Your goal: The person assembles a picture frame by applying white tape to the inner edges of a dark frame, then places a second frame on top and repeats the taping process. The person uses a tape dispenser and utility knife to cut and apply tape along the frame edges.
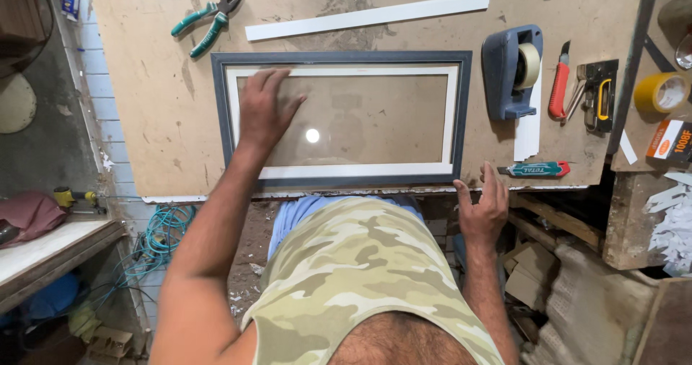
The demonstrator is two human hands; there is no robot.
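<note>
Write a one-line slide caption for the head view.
Left hand flat on a picture frame's glass, right hand at the workbench edge, beside a tape dispenser.

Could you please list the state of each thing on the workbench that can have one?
Grey rectangular picture frame: lying flat, glass in place.
Left hand: open, flat on the glass.
Right hand: open at the bench edge.
Green-handled pliers: jaws slightly open.
Blue tape dispenser: roll loaded.
Red utility knife: blade out.
</note>
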